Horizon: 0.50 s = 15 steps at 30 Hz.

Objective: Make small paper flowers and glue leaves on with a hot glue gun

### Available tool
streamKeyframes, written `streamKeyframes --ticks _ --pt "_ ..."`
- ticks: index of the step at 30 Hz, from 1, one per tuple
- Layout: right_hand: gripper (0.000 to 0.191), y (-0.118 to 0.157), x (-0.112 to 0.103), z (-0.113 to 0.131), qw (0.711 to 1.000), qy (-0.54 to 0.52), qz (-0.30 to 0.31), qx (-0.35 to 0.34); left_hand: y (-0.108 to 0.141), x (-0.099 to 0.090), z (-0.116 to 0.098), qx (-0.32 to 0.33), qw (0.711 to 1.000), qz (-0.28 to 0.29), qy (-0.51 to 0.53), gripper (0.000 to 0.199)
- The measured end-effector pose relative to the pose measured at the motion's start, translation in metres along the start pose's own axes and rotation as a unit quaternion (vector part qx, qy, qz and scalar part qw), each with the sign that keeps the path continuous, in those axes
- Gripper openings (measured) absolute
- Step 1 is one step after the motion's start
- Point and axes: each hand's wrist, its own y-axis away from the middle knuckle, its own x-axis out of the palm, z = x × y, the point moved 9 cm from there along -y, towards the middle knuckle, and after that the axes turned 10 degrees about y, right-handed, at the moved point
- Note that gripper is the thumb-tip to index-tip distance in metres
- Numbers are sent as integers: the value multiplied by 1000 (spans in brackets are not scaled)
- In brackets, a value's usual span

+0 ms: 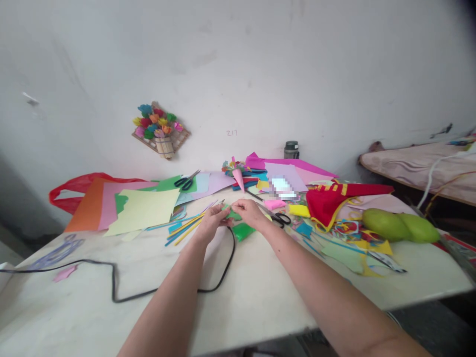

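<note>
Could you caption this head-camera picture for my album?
Left hand and right hand meet at a green piece, above a table strewn with colored paper and scissors.

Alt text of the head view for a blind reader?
Left hand holds a small green piece over a cluttered table, right hand pinching at it. Black-handled scissors lie near the right hand; coloured sheets spread at left.

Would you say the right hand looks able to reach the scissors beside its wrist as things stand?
Probably yes: the black scissor handles lie uncovered close by, though the right hand is occupied with a green piece.
</note>
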Motion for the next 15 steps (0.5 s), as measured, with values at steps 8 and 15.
streamKeyframes --ticks 8,15 --pt "18 3 6 -6 989 -134 24 54 0 -7 0 21 992 -91 84 25" --pt "18 3 3 -19 990 -96 -18 106 0 -8 3 30 988 -120 91 29"
